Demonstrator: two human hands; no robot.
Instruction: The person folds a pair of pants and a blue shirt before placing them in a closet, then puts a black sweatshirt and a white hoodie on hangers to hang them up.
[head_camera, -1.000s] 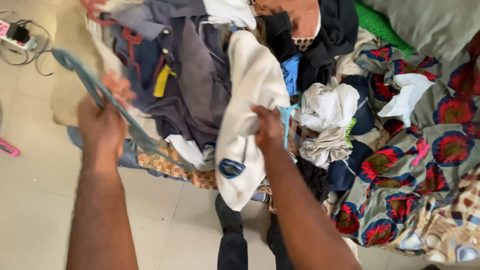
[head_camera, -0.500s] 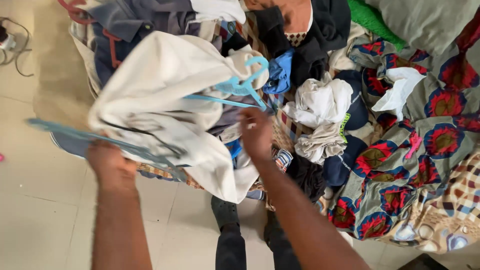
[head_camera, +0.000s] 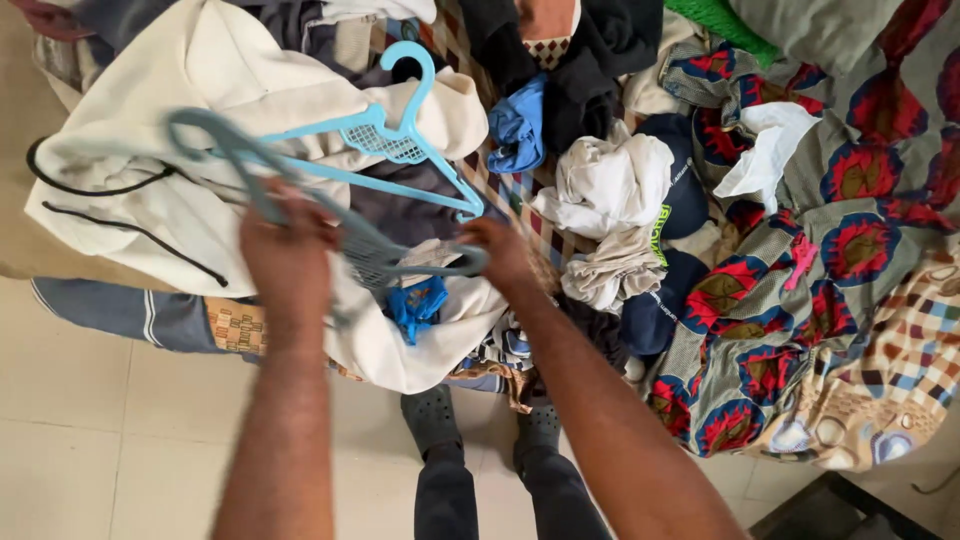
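Both arms were stretched out forward from the bottom of the shot, bare forearms angling in toward each other. The left hand (head_camera: 288, 250) was curled shut, knuckles up, back of the hand facing the camera. The right hand (head_camera: 503, 252) sat just a bit further right, fingers folded closed too, wrist slightly bent inward.

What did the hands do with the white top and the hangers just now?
The white top was lifted off the heap and spread flat on the clothes, with a light blue hanger now lying on it. The left hand kept its grey-blue hanger; the right hand let go of the top and took the hanger's end. The patterned cloth stayed put.
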